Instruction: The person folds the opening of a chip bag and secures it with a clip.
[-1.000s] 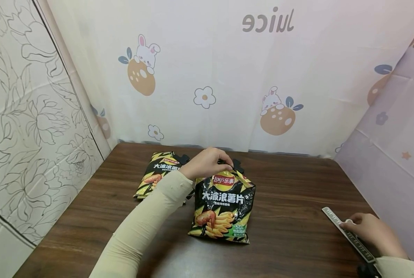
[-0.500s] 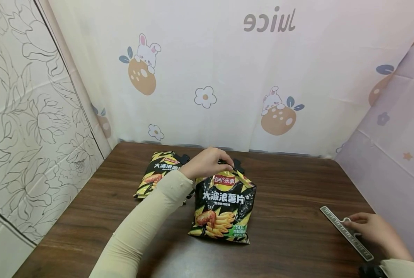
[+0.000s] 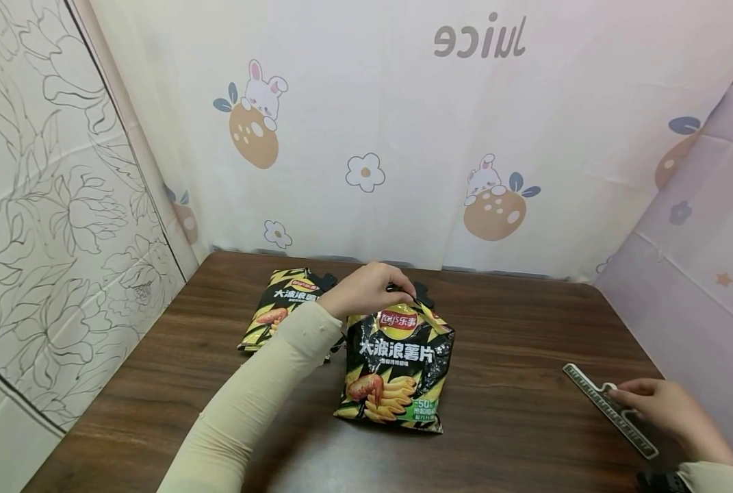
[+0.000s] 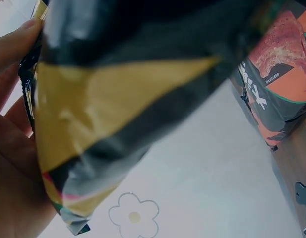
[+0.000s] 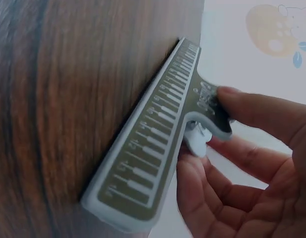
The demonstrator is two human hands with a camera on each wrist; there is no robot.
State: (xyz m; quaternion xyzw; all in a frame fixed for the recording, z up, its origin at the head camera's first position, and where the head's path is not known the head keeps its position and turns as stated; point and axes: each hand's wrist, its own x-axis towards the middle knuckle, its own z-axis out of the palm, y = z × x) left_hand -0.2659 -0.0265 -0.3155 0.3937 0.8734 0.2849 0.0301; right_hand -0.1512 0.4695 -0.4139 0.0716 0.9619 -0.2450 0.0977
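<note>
My left hand [image 3: 369, 289] pinches the top edge of a black and yellow chip bag [image 3: 397, 370], which stands at the middle of the table with its printed front facing me. In the left wrist view, the bag [image 4: 113, 109] fills much of the frame and the fingers grip its edge. At the right, my right hand [image 3: 674, 411] holds a long bag clip [image 3: 612, 411] by its handle. The right wrist view shows the piano-key pattern on the clip [image 5: 148, 134]; the thumb lies on the upper handle and other fingers are beneath. Its long bar is close to the tabletop.
A second black and yellow chip bag [image 3: 274, 315] lies behind my left forearm. Dark clip-like pieces [image 3: 423, 294] show behind the held bag. An orange and black bag [image 4: 281, 74] appears in the left wrist view. A patterned curtain [image 3: 403, 137] backs the wooden table [image 3: 514, 370].
The clip has shifted slightly left and away from me, and more of its handle shows beside the right fingers. The left hand and its bag have stayed nearly still.
</note>
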